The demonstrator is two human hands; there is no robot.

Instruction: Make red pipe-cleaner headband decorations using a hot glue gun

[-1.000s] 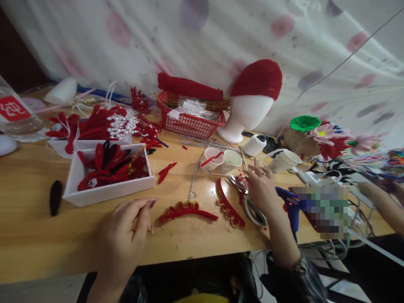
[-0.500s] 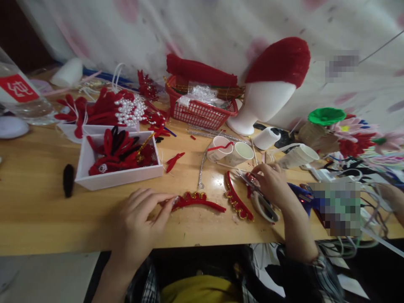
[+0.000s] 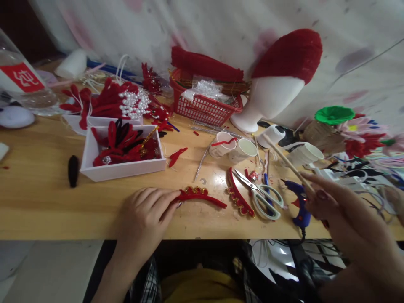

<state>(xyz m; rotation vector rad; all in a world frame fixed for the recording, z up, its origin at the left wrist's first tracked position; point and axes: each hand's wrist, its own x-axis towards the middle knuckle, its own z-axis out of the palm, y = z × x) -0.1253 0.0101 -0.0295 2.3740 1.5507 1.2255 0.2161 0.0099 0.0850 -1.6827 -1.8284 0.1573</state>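
My left hand point(image 3: 151, 210) pinches the left end of a red, gold-trimmed curved strip point(image 3: 202, 200) lying along the table. My right hand point(image 3: 325, 202) is raised at the right, its fingers closed on a thin wooden stick point(image 3: 285, 162) that points up and to the left. Between my hands lies a second red strip with gold scallops point(image 3: 238, 193). White-handled scissors point(image 3: 255, 185) rest beside it, blades partly apart. A blue glue gun point(image 3: 301, 204) with a small lit lamp stands just left of my right hand.
Paper cups point(image 3: 222, 145), a red basket point(image 3: 205, 107) and a white head form point(image 3: 274, 97) with a red cover stand behind. A white box point(image 3: 123, 168) holds red and black pieces. Felt flowers point(image 3: 360, 126) and another person's hand point(image 3: 393, 198) are at right.
My right hand has left the scissors, moved right and nearer the camera, and now holds the wooden stick. My left hand keeps its pinch on the red strip.
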